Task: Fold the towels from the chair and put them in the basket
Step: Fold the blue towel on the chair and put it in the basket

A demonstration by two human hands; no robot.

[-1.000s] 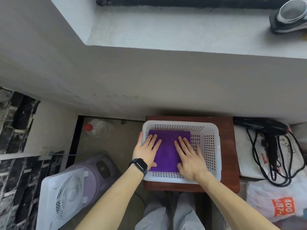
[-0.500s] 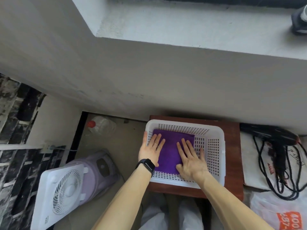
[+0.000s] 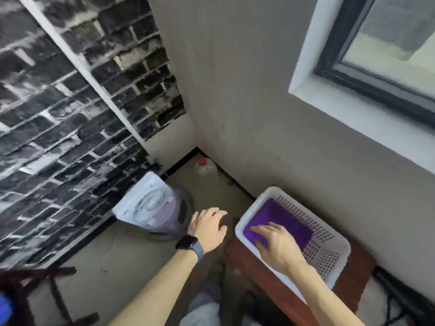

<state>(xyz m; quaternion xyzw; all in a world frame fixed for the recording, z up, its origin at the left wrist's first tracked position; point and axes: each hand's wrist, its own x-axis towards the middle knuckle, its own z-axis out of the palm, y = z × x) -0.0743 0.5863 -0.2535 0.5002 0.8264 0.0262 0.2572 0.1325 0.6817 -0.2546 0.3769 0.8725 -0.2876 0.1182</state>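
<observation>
A folded purple towel [image 3: 286,221] lies flat in the white perforated basket [image 3: 328,250], which stands on a reddish-brown wooden stool [image 3: 353,276] at the lower right. My right hand [image 3: 275,243] rests flat on the near part of the towel, fingers straight. My left hand [image 3: 208,225], with a black watch on the wrist, hangs in the air left of the basket, fingers relaxed and holding nothing. At the bottom left corner a dark wooden chair [image 3: 35,290] shows, with a bit of blue cloth [image 3: 4,308] at the frame's edge.
A white and lilac box fan [image 3: 150,204] stands on the floor by the brick-patterned wall. A clear bottle with a red cap [image 3: 204,169] sits in the corner. A window [image 3: 386,50] is above the basket. Black cables [image 3: 395,304] lie at the lower right.
My left hand has lifted off the towel and left the basket, moving to the left. My head has turned left, bringing the chair into view. My right hand stays on the towel.
</observation>
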